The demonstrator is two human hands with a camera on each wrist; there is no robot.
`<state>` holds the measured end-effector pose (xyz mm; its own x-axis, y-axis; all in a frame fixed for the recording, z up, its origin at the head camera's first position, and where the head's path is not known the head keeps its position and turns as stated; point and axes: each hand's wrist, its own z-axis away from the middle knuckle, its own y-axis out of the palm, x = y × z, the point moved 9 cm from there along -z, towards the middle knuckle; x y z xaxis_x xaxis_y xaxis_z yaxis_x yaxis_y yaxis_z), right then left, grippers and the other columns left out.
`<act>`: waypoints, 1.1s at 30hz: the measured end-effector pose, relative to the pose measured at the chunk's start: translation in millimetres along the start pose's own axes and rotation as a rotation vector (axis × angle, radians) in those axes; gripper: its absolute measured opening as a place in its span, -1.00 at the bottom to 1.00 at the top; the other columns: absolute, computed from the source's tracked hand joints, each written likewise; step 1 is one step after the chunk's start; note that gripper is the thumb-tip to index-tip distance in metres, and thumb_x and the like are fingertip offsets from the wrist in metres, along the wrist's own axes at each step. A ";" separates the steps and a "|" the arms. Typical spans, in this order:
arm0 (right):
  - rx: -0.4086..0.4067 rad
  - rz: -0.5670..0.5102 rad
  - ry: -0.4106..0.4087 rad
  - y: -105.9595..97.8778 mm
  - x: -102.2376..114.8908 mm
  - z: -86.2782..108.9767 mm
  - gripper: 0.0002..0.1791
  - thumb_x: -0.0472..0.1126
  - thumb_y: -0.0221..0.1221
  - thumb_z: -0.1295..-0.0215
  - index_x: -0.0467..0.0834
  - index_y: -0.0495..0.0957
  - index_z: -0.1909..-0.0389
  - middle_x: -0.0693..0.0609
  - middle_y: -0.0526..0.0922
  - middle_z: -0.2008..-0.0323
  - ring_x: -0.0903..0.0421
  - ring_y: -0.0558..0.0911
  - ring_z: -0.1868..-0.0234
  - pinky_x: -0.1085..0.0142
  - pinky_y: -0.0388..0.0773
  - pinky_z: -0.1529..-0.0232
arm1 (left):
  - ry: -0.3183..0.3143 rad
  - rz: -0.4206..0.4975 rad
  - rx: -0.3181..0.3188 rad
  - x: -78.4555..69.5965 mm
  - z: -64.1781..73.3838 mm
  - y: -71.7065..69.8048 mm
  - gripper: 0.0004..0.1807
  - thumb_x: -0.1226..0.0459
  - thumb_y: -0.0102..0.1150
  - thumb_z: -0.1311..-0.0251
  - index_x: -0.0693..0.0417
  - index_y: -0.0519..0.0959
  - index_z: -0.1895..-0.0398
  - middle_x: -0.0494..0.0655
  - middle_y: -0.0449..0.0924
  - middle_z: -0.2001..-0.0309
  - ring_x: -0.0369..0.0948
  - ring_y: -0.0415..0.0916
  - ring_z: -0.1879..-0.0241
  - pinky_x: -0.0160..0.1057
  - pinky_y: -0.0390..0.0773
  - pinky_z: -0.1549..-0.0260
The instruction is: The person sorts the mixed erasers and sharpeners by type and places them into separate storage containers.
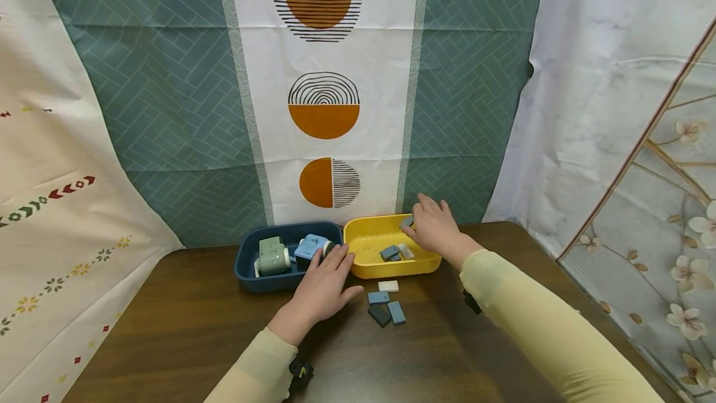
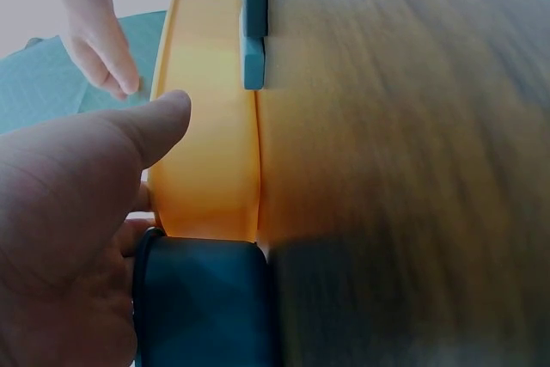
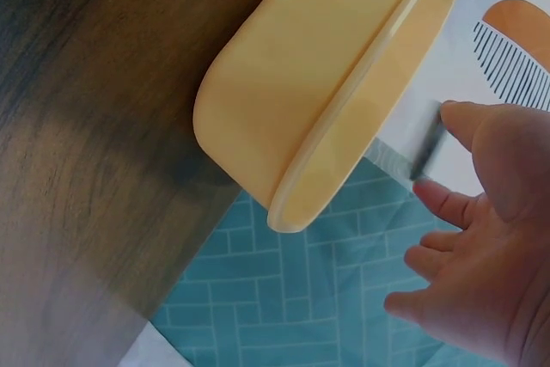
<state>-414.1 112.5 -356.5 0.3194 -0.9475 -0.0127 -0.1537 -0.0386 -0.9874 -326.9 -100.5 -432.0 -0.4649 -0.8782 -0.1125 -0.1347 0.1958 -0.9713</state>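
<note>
Above the yellow bin (image 1: 369, 271), my right hand (image 1: 435, 226) pinches a small grey-green rectangular block (image 1: 407, 221) between thumb and index fingertip. That block is a thin, blurred dark strip (image 3: 428, 143) in the right wrist view, with the other fingers spread apart. My left hand (image 1: 324, 288) lies with extended fingers over the near right corner of the dark blue bin (image 1: 268, 285); it holds nothing visible. Inside the yellow bin are a grey-blue block (image 1: 390, 252), another partly hidden one and a white block (image 1: 406, 251).
Several blocks lie on the table before the yellow bin: white (image 1: 388, 286), blue (image 1: 378, 298), another blue (image 1: 396, 313) and black (image 1: 380, 315). A green toy (image 1: 272, 255) and a blue toy (image 1: 309, 249) with white parts sit in the blue bin. Patterned cloth (image 1: 475, 92) hangs behind.
</note>
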 end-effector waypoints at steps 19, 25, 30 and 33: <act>-0.022 0.002 -0.074 -0.8 9.5 15.8 -0.15 0.16 0.24 -0.66 -0.39 0.32 -0.61 -0.35 0.13 -0.71 -0.29 0.19 -0.70 -0.36 0.03 -0.65 | -0.010 0.011 0.014 -0.7 -0.2 -2.1 -0.12 -0.20 0.26 -0.56 0.11 0.32 -0.72 0.11 0.13 -0.75 0.05 0.05 -0.73 0.30 -0.11 -0.68; -0.027 -0.018 -0.108 -0.5 12.8 22.6 -0.13 0.16 0.27 -0.64 -0.31 0.27 -0.68 -0.30 0.11 -0.73 -0.27 0.16 -0.71 -0.37 0.00 -0.65 | -0.009 0.012 0.011 -0.4 -0.5 -1.2 -0.11 -0.19 0.27 -0.55 0.11 0.33 -0.71 0.11 0.14 -0.74 0.04 0.05 -0.73 0.30 -0.11 -0.68; -0.027 -0.040 -0.144 -1.0 17.5 29.2 -0.18 0.17 0.28 -0.63 -0.26 0.36 -0.64 -0.27 0.12 -0.73 -0.27 0.15 -0.72 -0.36 -0.02 -0.66 | -0.012 0.016 0.016 0.0 -0.8 -0.7 -0.12 -0.19 0.27 -0.55 0.11 0.32 -0.72 0.09 0.13 -0.75 0.04 0.04 -0.74 0.28 -0.13 -0.69; -0.030 -0.049 -0.170 -0.2 20.3 33.8 -0.20 0.16 0.29 -0.62 -0.24 0.39 -0.64 -0.26 0.14 -0.73 -0.27 0.15 -0.72 -0.36 -0.03 -0.66 | -0.015 0.017 0.020 0.6 -0.9 -0.1 -0.11 -0.19 0.27 -0.56 0.10 0.32 -0.72 0.09 0.12 -0.75 0.04 0.03 -0.74 0.28 -0.14 -0.69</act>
<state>-376.0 104.0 -361.9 0.4808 -0.8768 0.0065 -0.1607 -0.0954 -0.9824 -327.9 -100.7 -431.8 -0.4536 -0.8814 -0.1319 -0.1098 0.2021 -0.9732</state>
